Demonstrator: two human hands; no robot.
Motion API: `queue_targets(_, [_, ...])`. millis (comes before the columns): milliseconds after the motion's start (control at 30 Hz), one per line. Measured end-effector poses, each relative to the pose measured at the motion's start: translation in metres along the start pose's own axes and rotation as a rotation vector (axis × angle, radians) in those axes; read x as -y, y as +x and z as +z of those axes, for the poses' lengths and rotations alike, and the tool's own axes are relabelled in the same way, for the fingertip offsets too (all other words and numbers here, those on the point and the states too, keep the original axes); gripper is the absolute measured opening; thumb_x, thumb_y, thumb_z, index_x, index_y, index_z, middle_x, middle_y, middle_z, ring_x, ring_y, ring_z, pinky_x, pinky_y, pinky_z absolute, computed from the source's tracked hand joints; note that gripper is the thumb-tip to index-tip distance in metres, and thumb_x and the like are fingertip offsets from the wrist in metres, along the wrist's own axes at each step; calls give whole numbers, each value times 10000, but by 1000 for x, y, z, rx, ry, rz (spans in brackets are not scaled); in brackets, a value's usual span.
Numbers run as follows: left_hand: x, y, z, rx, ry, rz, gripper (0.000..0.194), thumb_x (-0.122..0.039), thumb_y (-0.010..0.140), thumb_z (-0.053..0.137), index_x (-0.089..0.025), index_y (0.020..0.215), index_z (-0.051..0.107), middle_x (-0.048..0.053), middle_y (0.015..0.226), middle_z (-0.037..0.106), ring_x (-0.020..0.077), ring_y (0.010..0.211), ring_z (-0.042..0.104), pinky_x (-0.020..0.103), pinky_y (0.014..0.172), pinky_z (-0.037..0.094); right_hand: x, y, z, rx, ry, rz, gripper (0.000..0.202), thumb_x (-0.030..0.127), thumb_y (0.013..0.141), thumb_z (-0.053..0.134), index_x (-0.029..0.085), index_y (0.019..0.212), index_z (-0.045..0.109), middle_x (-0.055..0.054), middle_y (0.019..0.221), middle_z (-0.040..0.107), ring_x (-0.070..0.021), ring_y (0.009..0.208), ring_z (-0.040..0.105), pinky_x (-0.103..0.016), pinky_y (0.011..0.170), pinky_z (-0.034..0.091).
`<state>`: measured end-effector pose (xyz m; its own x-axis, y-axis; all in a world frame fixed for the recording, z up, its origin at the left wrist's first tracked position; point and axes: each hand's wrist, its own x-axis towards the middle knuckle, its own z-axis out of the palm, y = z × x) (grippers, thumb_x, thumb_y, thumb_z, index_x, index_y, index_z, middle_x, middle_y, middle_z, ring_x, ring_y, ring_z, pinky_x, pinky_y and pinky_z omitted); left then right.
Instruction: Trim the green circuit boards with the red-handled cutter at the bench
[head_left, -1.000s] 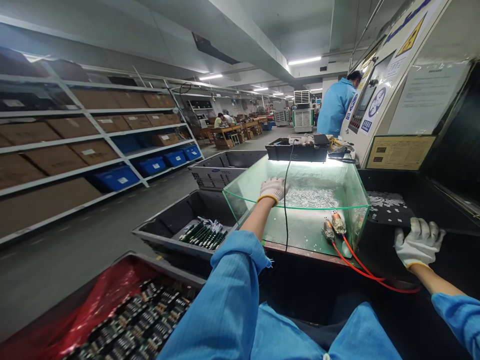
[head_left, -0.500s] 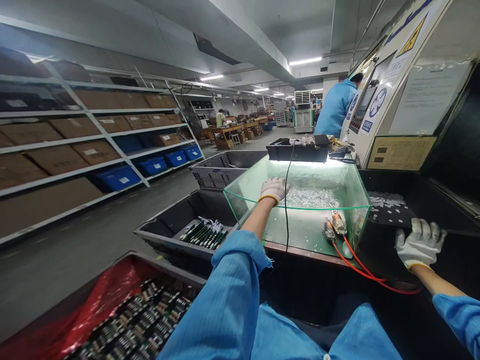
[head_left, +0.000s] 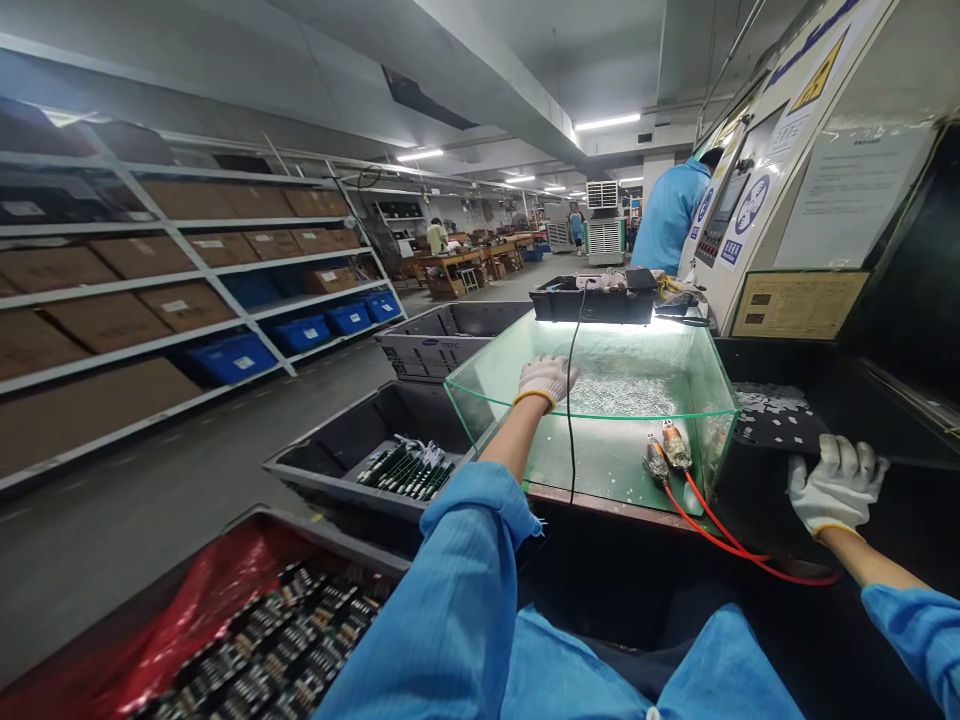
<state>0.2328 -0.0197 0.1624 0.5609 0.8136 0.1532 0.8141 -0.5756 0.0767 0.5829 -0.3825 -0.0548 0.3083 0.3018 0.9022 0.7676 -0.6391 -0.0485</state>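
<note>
My left hand (head_left: 546, 380), in a white knit glove with a yellow cuff, rests at the front top edge of a clear glass box (head_left: 622, 412). Its fingers lie forward over the glass, and nothing shows in its grasp. Over by the black bin (head_left: 915, 475) on the right, my gloved right hand (head_left: 838, 485) lies on the rim with fingers outstretched. Two air-powered hand tools (head_left: 676, 446) on red hoses (head_left: 720, 540) lie inside the box at its right. Small shiny scraps (head_left: 622, 395) cover much of the box floor. A black cable (head_left: 571, 420) hangs in front.
Grey crates (head_left: 315, 460) stand to the left, one with upright green circuit boards (head_left: 405, 470). Nearer is a crate of dark boards (head_left: 270, 650) with red plastic film (head_left: 202, 600). A person in blue (head_left: 667, 215) stands by the machine (head_left: 795, 180). Shelves (head_left: 180, 230) line the left.
The view has shifted very slightly. Both hands keep their places. In the far aisle, a distant person shows more clearly than before.
</note>
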Motion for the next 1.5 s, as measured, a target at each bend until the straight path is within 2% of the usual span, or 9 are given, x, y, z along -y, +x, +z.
queue_targets(167, [0, 1, 1, -10, 6, 4, 633, -569, 1022, 311, -229, 1495, 559, 107, 1529, 563, 319, 1383, 509, 467, 1160, 400, -1, 0, 0, -12, 0, -18, 717, 504, 891, 560, 135, 1494, 434, -212, 1382, 560, -447, 1378, 418, -718, 1119, 317])
queue_targets(367, [1, 2, 2, -12, 7, 2, 634, -573, 1017, 315, -230, 1487, 566, 117, 1507, 578, 327, 1365, 524, 477, 1138, 415, 1, -1, -2, -7, -21, 14, 666, 530, 918, 505, 149, 1463, 464, -192, 1382, 568, -442, 1386, 427, -695, 1148, 304])
queue_targets(600, [1, 1, 2, -7, 8, 5, 650, -579, 1027, 288, -224, 1505, 550, 113, 1528, 560, 320, 1379, 513, 470, 1153, 407, 1, 0, 0, 2, -3, 9, 690, 514, 880, 532, 170, 1470, 439, -193, 1365, 563, -463, 1369, 422, -713, 1130, 295])
queue_targets(833, [0, 0, 1, -8, 18, 0, 667, -608, 1030, 261, -236, 1495, 560, 109, 1536, 554, 318, 1370, 519, 456, 1148, 411, 2, 0, -1, -8, -26, 13, 665, 547, 908, 486, 129, 1425, 495, -207, 1360, 575, -432, 1375, 423, -677, 1154, 299])
queue_targets(1133, [0, 0, 1, -15, -4, 0, 641, -577, 1017, 313, -221, 1481, 577, 127, 1499, 581, 334, 1361, 526, 473, 1141, 416, -2, -3, 3, 5, 10, 8, 740, 488, 865, 577, 155, 1506, 417, -203, 1407, 541, -444, 1399, 385, -709, 1151, 266])
queue_targets(1500, [1, 2, 2, -4, -8, 2, 685, -633, 1024, 275, -236, 1513, 546, 109, 1545, 548, 326, 1398, 497, 481, 1163, 398, 2, 0, -3, 18, 20, 27, 690, 516, 869, 524, 148, 1450, 462, -198, 1363, 559, -450, 1382, 402, -691, 1146, 266])
